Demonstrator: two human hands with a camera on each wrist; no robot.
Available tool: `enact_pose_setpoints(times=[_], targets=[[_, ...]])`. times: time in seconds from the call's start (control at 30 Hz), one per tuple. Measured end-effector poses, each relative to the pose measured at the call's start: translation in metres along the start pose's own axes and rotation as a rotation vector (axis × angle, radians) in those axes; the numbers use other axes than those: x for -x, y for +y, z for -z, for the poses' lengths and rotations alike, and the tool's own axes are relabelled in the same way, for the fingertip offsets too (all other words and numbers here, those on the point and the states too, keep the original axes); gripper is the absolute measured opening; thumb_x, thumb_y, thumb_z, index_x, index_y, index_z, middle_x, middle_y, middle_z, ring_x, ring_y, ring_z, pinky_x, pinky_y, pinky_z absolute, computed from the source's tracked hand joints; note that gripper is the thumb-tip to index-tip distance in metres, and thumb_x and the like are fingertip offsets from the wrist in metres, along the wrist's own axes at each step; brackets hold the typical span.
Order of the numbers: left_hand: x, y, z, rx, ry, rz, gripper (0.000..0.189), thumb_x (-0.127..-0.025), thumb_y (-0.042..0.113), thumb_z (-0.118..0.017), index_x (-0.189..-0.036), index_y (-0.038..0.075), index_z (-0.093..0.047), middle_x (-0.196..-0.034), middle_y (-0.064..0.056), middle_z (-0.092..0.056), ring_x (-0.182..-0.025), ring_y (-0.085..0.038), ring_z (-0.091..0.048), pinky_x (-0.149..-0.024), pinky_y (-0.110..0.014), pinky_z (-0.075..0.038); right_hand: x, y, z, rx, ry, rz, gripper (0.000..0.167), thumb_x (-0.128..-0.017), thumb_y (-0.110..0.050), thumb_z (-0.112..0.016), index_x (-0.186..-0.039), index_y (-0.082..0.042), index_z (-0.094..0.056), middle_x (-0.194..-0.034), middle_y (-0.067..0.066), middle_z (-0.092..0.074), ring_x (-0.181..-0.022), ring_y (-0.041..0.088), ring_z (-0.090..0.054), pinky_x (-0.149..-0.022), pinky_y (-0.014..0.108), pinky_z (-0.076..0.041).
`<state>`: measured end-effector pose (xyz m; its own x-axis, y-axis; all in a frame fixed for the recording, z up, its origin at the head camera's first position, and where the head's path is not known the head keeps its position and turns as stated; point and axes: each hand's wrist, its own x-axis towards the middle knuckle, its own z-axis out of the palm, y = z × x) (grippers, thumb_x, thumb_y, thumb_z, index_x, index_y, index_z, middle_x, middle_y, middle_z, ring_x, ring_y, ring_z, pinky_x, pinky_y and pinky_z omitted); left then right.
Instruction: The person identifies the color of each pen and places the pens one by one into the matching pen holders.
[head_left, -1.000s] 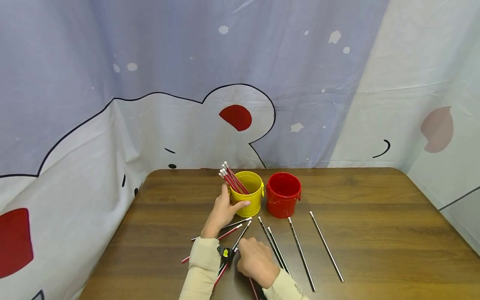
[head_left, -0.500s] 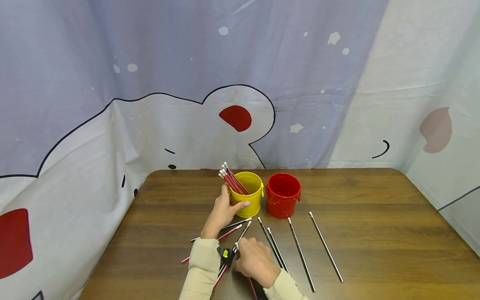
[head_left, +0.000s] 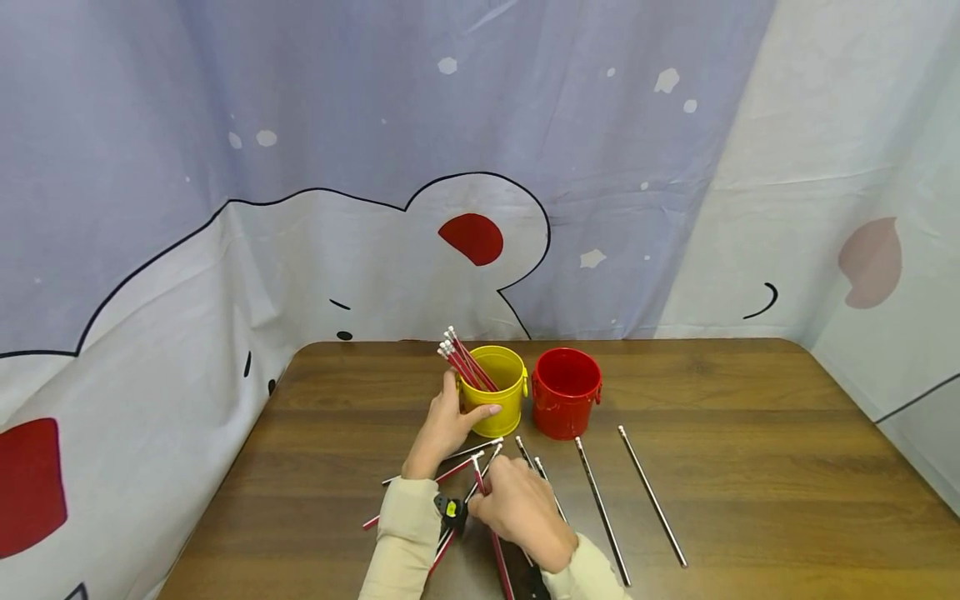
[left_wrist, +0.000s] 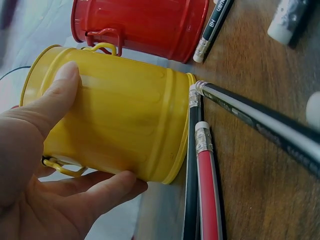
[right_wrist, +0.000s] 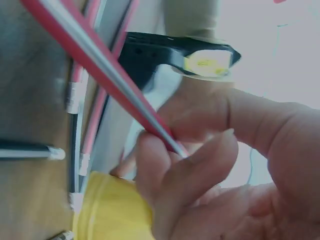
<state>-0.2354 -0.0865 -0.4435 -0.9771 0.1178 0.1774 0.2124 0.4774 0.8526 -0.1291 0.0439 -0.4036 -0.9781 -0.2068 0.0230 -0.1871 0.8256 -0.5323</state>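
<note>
My left hand (head_left: 441, 427) holds the yellow bucket (head_left: 512, 403) from its left, thumb across the front and fingers round the side. Several red pencils (head_left: 471, 367) lean in that bucket, white eraser ends up. My right hand (head_left: 519, 510) pinches a red-and-silver pencil (right_wrist: 107, 70) between thumb and fingers, just above the table. Its eraser end (head_left: 476, 460) points toward the yellow bucket. Under and beside my wrists lie more pencils, among them a red one (left_wrist: 207, 187) and a black one (left_wrist: 255, 117) near the bucket's base. My hands and sleeves hide part of this pile.
To the right of the yellow bucket stands a red bucket (head_left: 564, 412). Black-and-silver pencils (head_left: 651, 493) lie spread on the wooden table (head_left: 772, 467) at the right. A patterned curtain (head_left: 360, 267) hangs behind the table's far edge.
My right hand has lifted the red pencil and moved slightly forward and right with it, so more of the pencil shows. The left hand stays on the yellow bucket.
</note>
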Motion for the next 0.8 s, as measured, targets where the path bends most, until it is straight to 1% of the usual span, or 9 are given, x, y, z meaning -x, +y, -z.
enact_pose_setpoints(times=[0.1, 0.23, 0.3, 0.47, 0.6, 0.7, 0.8], targets=[[0.0, 0.0, 0.0, 0.006, -0.001, 0.001, 0.075, -0.076, 0.043, -0.07, -0.131, 0.015, -0.028, -0.12, -0.009, -0.053, -0.11, -0.023, -0.052, -0.099, -0.042, -0.039, 0.0, -0.001, 0.006, -0.027, 0.062, 0.035, 0.026, -0.067, -0.018, -0.066, -0.048, -0.018, -0.049, -0.043, -0.009, -0.039, -0.042, 0.01, -0.036, -0.037, 0.028, -0.029], [0.001, 0.0, 0.0, 0.024, -0.007, 0.003, 0.074, -0.076, 0.041, -0.07, -0.131, 0.015, -0.028, -0.119, -0.009, -0.053, -0.107, -0.022, -0.054, -0.096, -0.041, -0.042, 0.0, -0.002, 0.012, -0.046, 0.144, 0.071, 0.015, -0.067, -0.016, -0.064, -0.059, -0.018, -0.052, -0.05, -0.009, -0.042, -0.045, 0.009, -0.037, -0.039, 0.026, -0.031], [0.001, 0.0, 0.0, 0.027, -0.008, 0.002, 0.073, -0.077, 0.04, -0.07, -0.131, 0.015, -0.028, -0.118, -0.009, -0.054, -0.105, -0.022, -0.055, -0.094, -0.041, -0.044, 0.0, -0.003, 0.015, -0.059, 0.176, 0.078, 0.012, -0.067, -0.016, -0.064, -0.062, -0.018, -0.053, -0.051, -0.009, -0.044, -0.045, 0.008, -0.038, -0.039, 0.025, -0.032], [0.001, -0.001, -0.001, 0.02, -0.005, -0.013, 0.072, -0.077, 0.04, -0.07, -0.131, 0.014, -0.029, -0.116, -0.009, -0.055, -0.102, -0.021, -0.056, -0.091, -0.04, -0.046, 0.001, -0.005, 0.018, -0.089, 0.234, 0.101, 0.01, -0.068, -0.016, -0.063, -0.067, -0.018, -0.054, -0.052, -0.011, -0.045, -0.045, 0.006, -0.037, -0.039, 0.022, -0.031], [0.0, -0.001, -0.002, 0.013, 0.003, -0.022, 0.072, -0.077, 0.038, -0.07, -0.13, 0.014, -0.03, -0.116, -0.01, -0.055, -0.102, -0.022, -0.056, -0.09, -0.04, -0.047, 0.001, -0.005, 0.019, -0.119, 0.262, 0.122, 0.01, -0.069, -0.015, -0.064, -0.069, -0.017, -0.054, -0.055, -0.01, -0.046, -0.046, 0.006, -0.038, -0.041, 0.021, -0.032], [0.0, -0.002, -0.002, 0.007, 0.01, -0.025, 0.071, -0.077, 0.037, -0.071, -0.129, 0.014, -0.03, -0.116, -0.01, -0.056, -0.101, -0.021, -0.056, -0.091, -0.04, -0.046, 0.0, -0.005, 0.018, -0.162, 0.291, 0.15, 0.011, -0.068, -0.013, -0.064, -0.07, -0.016, -0.054, -0.058, -0.009, -0.049, -0.049, 0.004, -0.041, -0.044, 0.02, -0.035], [0.0, -0.002, -0.002, 0.009, 0.014, -0.033, 0.07, -0.077, 0.036, -0.072, -0.129, 0.014, -0.031, -0.115, -0.01, -0.056, -0.099, -0.021, -0.057, -0.091, -0.041, -0.046, -0.001, -0.005, 0.016, -0.203, 0.345, 0.194, 0.01, -0.069, -0.011, -0.064, -0.07, -0.015, -0.055, -0.061, -0.009, -0.053, -0.052, 0.002, -0.045, -0.048, 0.018, -0.04]])
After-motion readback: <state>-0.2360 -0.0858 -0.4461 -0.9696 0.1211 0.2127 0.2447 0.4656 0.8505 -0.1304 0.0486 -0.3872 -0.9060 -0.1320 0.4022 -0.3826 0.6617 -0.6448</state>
